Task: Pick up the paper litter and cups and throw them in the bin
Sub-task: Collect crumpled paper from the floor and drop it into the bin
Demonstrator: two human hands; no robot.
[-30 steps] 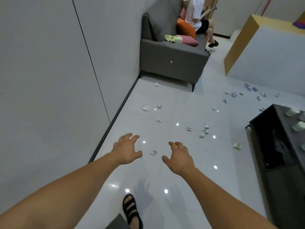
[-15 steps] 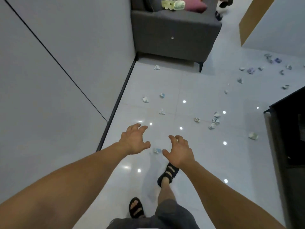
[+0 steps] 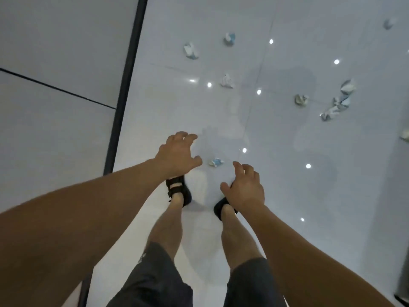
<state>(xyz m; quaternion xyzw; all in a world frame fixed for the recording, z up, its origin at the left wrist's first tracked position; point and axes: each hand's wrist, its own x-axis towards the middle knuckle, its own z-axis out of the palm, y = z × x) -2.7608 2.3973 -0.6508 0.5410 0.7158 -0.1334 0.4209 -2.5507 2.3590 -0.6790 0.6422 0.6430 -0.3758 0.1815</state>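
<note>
I am looking straight down at a glossy white tiled floor [image 3: 287, 173] dotted with small bright reflections of ceiling lights. A pale grey wall [image 3: 55, 74] fills the left side, edged along the floor by a dark skirting strip [image 3: 126, 69].

Both bare forearms reach forward from the bottom corners. Below them I see two bare legs in dark grey shorts [image 3: 155, 280], with a black strapped sandal on the left foot [image 3: 178, 191] and another on the right foot [image 3: 221, 209], mostly hidden behind the right hand.

The left hand [image 3: 177, 156] hangs above the floor, palm down, fingers spread and curled, holding nothing. The right hand [image 3: 245, 189] is lower in view, fingers loosely apart and also empty.

Between the two hands, just ahead of the sandals, lies a small crumpled piece of white and blue paper [image 3: 216, 162] on the floor; neither hand touches it.

Further ahead more paper litter is scattered: two scraps near the top [image 3: 190, 50] [image 3: 229, 38], one beside a light reflection [image 3: 226, 81], a single scrap to the right [image 3: 301, 99], and a loose cluster [image 3: 338, 103] near the right edge.
</note>
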